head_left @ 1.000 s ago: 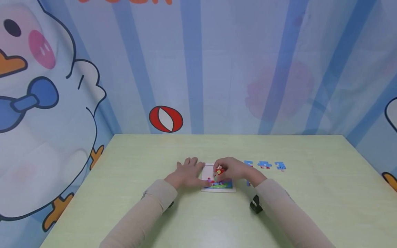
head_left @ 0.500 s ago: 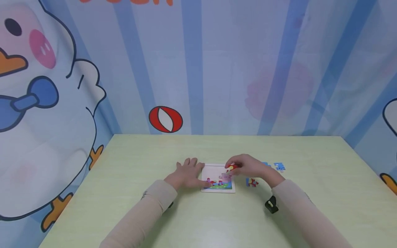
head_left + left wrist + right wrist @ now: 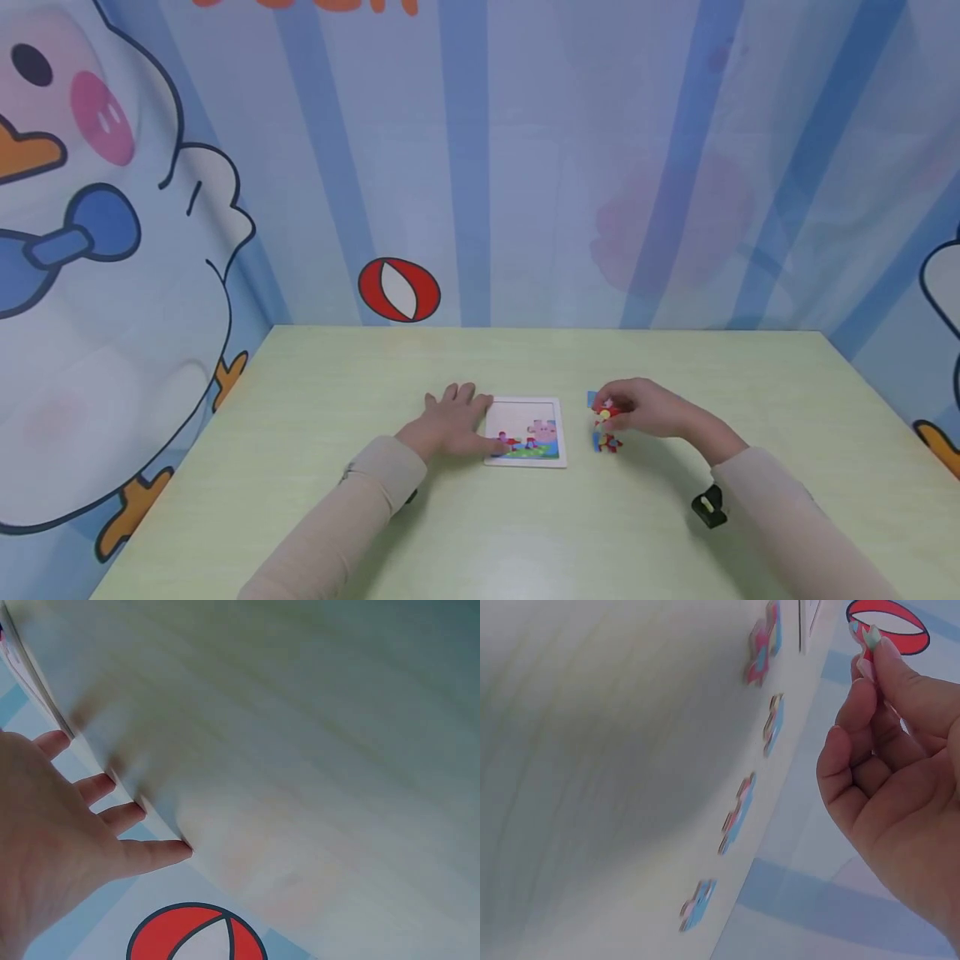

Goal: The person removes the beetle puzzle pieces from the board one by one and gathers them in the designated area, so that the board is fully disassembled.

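A square jigsaw puzzle tray point(image 3: 525, 411) lies on the table, its lower and right parts filled with a picture of a pink pig. My left hand point(image 3: 452, 423) is spread flat at its left edge, thumb across the lower left corner; in the left wrist view the fingers point(image 3: 154, 856) reach out straight. To the right of the tray, my right hand point(image 3: 651, 408) pinches a red and yellow puzzle piece point(image 3: 604, 412) between thumb and fingertips. The right wrist view shows this piece point(image 3: 866, 646) edge-on, clear of the tabletop.
Just below the right hand lies a loose puzzle piece point(image 3: 607, 442), with a blue one point(image 3: 591, 398) partly hidden behind the fingers. Several pieces, such as this one point(image 3: 737, 814), form a line in the right wrist view. A printed curtain point(image 3: 525, 167) stands behind the table.
My right hand has carried the red and yellow puzzle piece rightward from over the tray to beside the loose pieces, uncovering the pig picture. My left hand has stayed in place.
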